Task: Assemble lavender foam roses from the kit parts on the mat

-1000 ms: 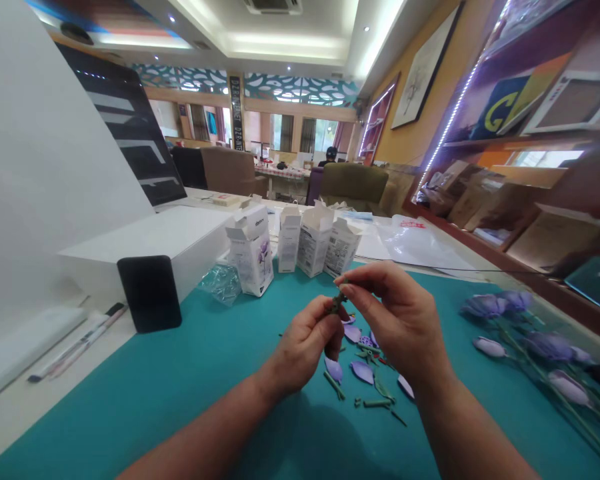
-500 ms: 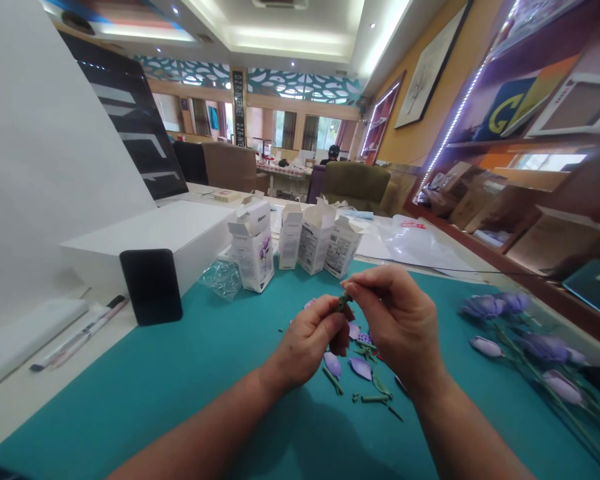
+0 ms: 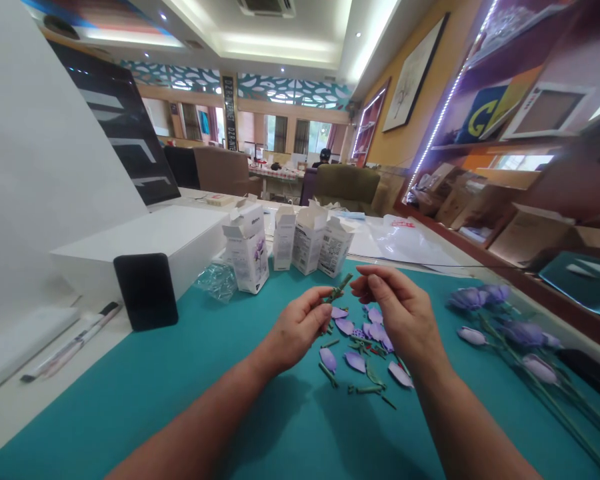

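Note:
Thumb and fingers of my left hand point(image 3: 300, 328) pinch a small green stem piece point(image 3: 345, 285), which tilts up to the right. Just right of it, my right hand point(image 3: 399, 308) is raised with its fingers curled and a gap between thumb and forefinger; nothing shows in it. Below both hands, loose purple petal pieces point(image 3: 355, 362) and green stem pieces point(image 3: 369, 390) are scattered on the teal mat point(image 3: 215, 380). A few red bits lie among them.
Several opened white boxes point(image 3: 309, 243) stand behind the parts, beside crumpled clear plastic point(image 3: 217, 280). A black phone-like slab point(image 3: 147, 291) leans on a white box point(image 3: 145, 233). Purple flowers point(image 3: 527, 333) lie at the right. A person point(image 3: 325, 156) sits far back.
My right hand has come away from the green piece and its fingers have loosened. The green piece now shows upright-tilted in my left hand. The view has shifted slightly.

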The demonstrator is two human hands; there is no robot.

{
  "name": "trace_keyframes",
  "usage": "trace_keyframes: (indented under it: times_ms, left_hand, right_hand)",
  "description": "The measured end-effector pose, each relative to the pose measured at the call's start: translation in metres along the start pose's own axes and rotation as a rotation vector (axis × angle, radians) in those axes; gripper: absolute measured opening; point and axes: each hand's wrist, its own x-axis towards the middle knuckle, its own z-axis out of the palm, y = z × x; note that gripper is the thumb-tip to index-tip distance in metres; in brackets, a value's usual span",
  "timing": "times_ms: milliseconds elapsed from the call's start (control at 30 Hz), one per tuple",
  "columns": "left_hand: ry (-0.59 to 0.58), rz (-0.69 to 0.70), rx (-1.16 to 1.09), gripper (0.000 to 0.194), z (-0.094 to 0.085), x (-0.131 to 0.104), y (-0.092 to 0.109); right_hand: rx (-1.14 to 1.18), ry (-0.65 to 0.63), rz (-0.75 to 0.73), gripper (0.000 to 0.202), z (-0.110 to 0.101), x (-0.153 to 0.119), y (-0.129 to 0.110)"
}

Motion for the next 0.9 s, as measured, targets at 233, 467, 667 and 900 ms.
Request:
trace_keyframes:
  times_ms: [233,467,667,900]
  left_hand:
    - [-0.16,-0.039,0.373,0.033,-0.005,0.006,-0.01]
    - [-0.232,-0.07,0.5,0.029,0.004,0.008,-0.011]
    - [-0.244,-0.153,0.648,0.027,-0.001,0.013,-0.007]
    - [-0.234,-0.231,0.742,0.033,-0.007,0.015,-0.019]
  right_hand:
    - [-0.009,-0.076,0.241,0.027,-0.013,-0.008,0.019]
    - [-0.03,-0.219,0.278,0.027,-0.014,-0.018,0.031]
    - [-0.24,-0.116,0.255,0.033,-0.057,-0.007,0.049]
    - [-0.741,-0.258,0.327,0.02,-0.094,-0.01,0.072]
